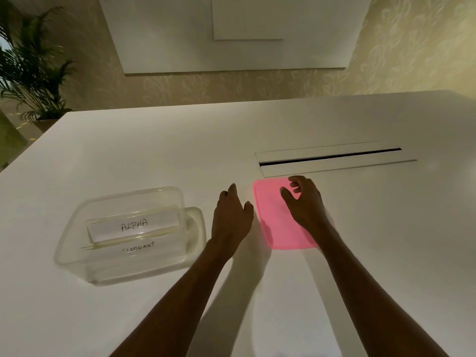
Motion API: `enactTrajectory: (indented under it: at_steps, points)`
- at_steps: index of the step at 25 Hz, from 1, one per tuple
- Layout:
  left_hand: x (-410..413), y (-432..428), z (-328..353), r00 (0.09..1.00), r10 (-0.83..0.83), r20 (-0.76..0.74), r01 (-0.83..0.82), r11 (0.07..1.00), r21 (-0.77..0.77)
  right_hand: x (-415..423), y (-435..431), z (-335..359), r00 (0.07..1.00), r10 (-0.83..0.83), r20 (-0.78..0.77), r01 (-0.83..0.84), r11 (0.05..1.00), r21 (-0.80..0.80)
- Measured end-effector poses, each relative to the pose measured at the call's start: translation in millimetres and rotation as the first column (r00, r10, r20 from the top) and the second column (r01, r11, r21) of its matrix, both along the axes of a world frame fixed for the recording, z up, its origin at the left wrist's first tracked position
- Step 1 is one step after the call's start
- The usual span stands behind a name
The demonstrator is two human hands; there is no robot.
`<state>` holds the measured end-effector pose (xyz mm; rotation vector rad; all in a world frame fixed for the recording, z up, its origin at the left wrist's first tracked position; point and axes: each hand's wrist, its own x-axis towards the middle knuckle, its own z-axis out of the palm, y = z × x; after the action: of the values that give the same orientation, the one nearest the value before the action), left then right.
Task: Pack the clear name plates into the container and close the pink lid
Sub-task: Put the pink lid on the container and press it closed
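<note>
A clear plastic container (77, 251) stands on the white table at the left, lidless. Two clear name plates sit inside it: one reads ALPHA (134, 225), and the one in front (139, 247) has lettering partly hidden. The pink lid (273, 222) lies flat on the table to the right of the container. My right hand (305, 202) hovers over the lid's far right part with loosely curled fingers, holding nothing. My left hand (231, 215) is just left of the lid's edge, fingers relaxed, also holding nothing.
A cable slot with a flap (332, 158) is set into the white table (154, 150) just behind the lid. A potted palm (31, 73) stands beyond the table's far left corner. The table's far edge runs behind.
</note>
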<state>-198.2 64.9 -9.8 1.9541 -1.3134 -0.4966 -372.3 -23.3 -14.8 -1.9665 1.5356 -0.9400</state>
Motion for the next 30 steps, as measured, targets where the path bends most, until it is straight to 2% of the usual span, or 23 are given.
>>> enactTrajectory:
  at_steps: [3, 7, 10, 15, 19, 23, 26, 30]
  points:
    - [-16.8, -17.8, -13.1, 0.999, 0.011, -0.04, -0.007, 0.996, 0.083, -22.6, -16.4, -6.8, 0.996, -0.081, -0.032, 0.082, 0.996, 0.025]
    - [-26.2, -40.6, -22.9, 1.0, 0.018, -0.01, -0.016, 0.982, 0.186, -45.3, -35.8, -14.8, 0.983, -0.152, -0.106, 0.165, 0.978, 0.129]
    - [-28.0, -54.8, -26.4, 0.999, 0.034, 0.026, -0.039, 0.974, 0.223, -54.2, -49.2, -24.0, 0.977, -0.155, -0.147, 0.181, 0.965, 0.191]
    - [-25.1, -68.6, -26.9, 0.996, 0.047, 0.072, -0.064, 0.966, 0.252, -49.2, -63.9, -31.4, 0.965, -0.149, -0.214, 0.193, 0.959, 0.206]
    - [-24.1, -74.8, -22.9, 0.995, -0.01, 0.103, -0.019, 0.961, 0.275, -36.7, -64.8, -33.5, 0.956, -0.136, -0.259, 0.196, 0.956, 0.22]
    - [-20.8, -70.6, -12.5, 0.996, 0.066, -0.055, -0.052, 0.972, 0.228, -27.1, -56.8, -29.8, 0.966, -0.171, -0.195, 0.211, 0.955, 0.206]
    - [-13.7, -62.0, 0.8, 0.994, 0.101, -0.028, -0.096, 0.984, 0.148, -20.1, -42.5, -20.9, 0.975, -0.198, -0.103, 0.211, 0.967, 0.144]
    - [-1.6, -43.4, 19.0, 0.994, 0.107, 0.02, -0.108, 0.99, 0.095, -6.9, -23.7, -0.6, 0.963, -0.245, 0.112, 0.232, 0.965, 0.119]
